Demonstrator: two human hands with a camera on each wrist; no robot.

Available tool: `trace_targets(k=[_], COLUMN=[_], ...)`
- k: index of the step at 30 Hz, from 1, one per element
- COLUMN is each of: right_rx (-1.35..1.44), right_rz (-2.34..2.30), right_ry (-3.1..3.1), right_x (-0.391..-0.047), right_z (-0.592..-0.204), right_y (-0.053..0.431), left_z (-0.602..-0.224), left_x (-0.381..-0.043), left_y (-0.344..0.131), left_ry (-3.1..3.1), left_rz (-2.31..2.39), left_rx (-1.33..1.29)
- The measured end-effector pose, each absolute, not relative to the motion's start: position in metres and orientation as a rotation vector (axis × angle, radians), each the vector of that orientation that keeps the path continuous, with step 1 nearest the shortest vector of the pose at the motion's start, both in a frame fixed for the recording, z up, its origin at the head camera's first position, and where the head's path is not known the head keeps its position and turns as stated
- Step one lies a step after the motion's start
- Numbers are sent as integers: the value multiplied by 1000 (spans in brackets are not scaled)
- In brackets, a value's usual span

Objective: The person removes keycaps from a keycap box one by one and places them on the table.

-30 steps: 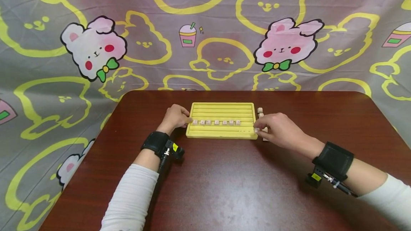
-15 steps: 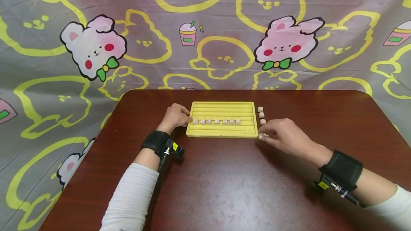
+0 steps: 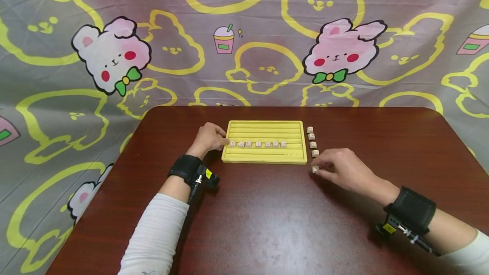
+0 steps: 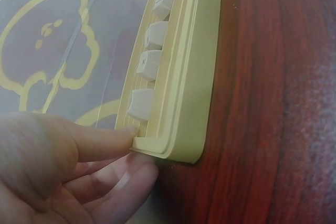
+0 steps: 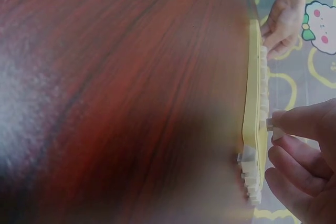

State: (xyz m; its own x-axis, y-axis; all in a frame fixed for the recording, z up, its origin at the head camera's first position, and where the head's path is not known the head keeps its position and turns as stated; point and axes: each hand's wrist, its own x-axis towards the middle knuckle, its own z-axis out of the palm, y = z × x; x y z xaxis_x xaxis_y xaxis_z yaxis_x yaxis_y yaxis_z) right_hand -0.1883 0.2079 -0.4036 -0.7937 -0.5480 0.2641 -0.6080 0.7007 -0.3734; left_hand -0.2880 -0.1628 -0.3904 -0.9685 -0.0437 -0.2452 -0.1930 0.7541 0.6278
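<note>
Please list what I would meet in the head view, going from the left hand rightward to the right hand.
Left hand → yellow tray → column of four pale keycaps → right hand.

R fingers (image 3: 323, 156) pinch wht keycap (image 3: 315, 169)

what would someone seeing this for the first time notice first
Probably the cartoon cloth behind the table, with its two big rabbits. Next, the yellow tray on the tabletop, with a row of white caps across it. The left grip holds the tray's left end; the right grip pinches another cap beyond its near right corner.
</note>
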Motion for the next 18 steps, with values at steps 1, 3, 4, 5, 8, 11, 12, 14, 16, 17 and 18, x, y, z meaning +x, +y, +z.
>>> trace_targets(k=[1,3,4,5,8,11,12,14,16,17,18], right_rx=[948,952,953,955,956,956,955,950,945,941,938], right_rz=[678,673,670,667,666,665,663,656,643,637,633], right_ry=[-2772,-2768,-2765,-2762,-2762,-2767,-2770,-2777,-2782,-2786,-2788], right_x=[-188,-188,-187,-187,-187,-186,-185,-185,-185,-184,-184], right_z=[-404,-405,-406,-406,-407,-407,-408,-408,-409,-409,-410], right_y=[208,208,208,209,209,210,210,210,210,210,210], left_z=[-391,-391,-391,-391,-392,-391,-391,-391,-391,-391,-391], left_x=[-288,-288,-288,-288,-289,-289,-289,-288,-288,-288,-288], left_y=[-163,-163,-163,-163,-163,-163,-163,-163,-163,-163,-163], left_ry=[2736,2739,2740,2742,2743,2743,2743,2744,2743,2742,2741], left_rz=[1014,1010,1010,1010,1012,1015,1014,1009,1005,1003,1003], left_rx=[-187,-185,-184,-185,-186,-189,-189,-187,-186,-186,-185])
